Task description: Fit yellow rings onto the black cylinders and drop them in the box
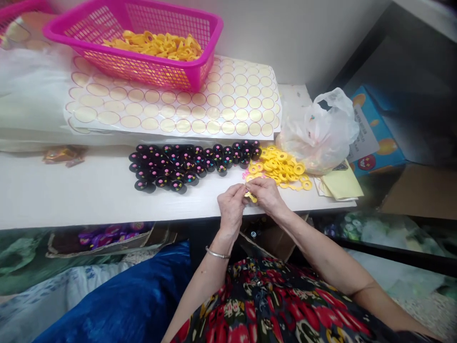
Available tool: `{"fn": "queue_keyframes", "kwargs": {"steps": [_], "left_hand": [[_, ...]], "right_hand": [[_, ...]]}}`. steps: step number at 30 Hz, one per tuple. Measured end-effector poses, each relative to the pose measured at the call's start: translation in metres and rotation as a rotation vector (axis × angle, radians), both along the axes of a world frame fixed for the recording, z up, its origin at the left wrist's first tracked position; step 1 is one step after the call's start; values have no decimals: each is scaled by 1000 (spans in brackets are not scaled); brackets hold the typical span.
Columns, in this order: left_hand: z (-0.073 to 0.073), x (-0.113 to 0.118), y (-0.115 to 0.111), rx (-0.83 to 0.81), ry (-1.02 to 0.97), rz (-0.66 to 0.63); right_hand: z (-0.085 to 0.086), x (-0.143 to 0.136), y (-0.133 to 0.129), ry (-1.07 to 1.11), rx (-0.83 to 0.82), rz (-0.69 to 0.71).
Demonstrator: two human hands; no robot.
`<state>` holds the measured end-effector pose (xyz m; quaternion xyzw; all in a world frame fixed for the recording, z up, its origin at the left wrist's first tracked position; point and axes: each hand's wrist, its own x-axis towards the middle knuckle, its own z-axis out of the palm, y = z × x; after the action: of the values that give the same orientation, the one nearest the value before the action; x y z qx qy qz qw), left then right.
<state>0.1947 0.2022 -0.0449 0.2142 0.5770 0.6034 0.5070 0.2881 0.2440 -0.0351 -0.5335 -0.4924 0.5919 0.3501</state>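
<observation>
Both hands meet over the table's front edge, with a small yellow ring-ended plastic piece [252,197] pinched between them. My left hand [231,205] has its thumb and finger closed at the left end of that piece. My right hand [267,194] is closed on it from the right, and the fingers hide part of it. Just behind the right hand lies a loose pile of yellow ring pieces [285,166], with tiny pink bits [254,175] at its near left side. Left of the pile stand rows of black round pieces [171,162] with pink and coloured dots on top.
A pink basket [200,71] of yellow pieces rests on sheets of round stickers [228,114] at the back. A white plastic bag [317,138], a blue box [378,133] and folded yellow paper [342,183] are at right. Below the table, a carton [139,240] holds purple pieces.
</observation>
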Motion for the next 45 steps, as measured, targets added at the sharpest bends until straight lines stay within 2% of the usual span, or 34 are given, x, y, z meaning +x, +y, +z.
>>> {"fn": "queue_keyframes", "kwargs": {"steps": [8, 15, 17, 20, 23, 25, 27, 31, 34, 37, 41, 45], "left_hand": [[-5, -3, 0, 2, 57, -46], [-3, -20, -8, 189, 168, -314], [-3, -23, -9, 207, 229, -325], [-1, -25, -11, 197, 238, -370], [5, -29, -17, 166, 105, -429], [10, -31, -22, 144, 1, -459], [16, -32, -26, 138, -9, -482], [24, -29, -32, 220, 263, -513], [25, -23, -35, 317, 543, -559], [26, -16, -38, 421, 768, -576], [28, -12, -44, 466, 882, -580], [30, -9, -50, 545, 858, -602]], "right_hand": [[2, -1, 4, -20, 30, 30], [8, 1, 1, -92, 154, 33], [9, 6, -3, -20, 128, 48], [14, 20, -15, 220, -17, 117], [19, 40, -29, 467, -149, 195], [20, 49, -37, 560, -164, 210], [18, 53, -43, 581, -135, 195], [13, 47, -48, 460, -13, 160], [12, 43, -51, 318, 91, 187], [14, 43, -54, 220, 116, 263], [15, 51, -56, 251, 68, 382], [14, 60, -56, 371, -126, 332]]}}
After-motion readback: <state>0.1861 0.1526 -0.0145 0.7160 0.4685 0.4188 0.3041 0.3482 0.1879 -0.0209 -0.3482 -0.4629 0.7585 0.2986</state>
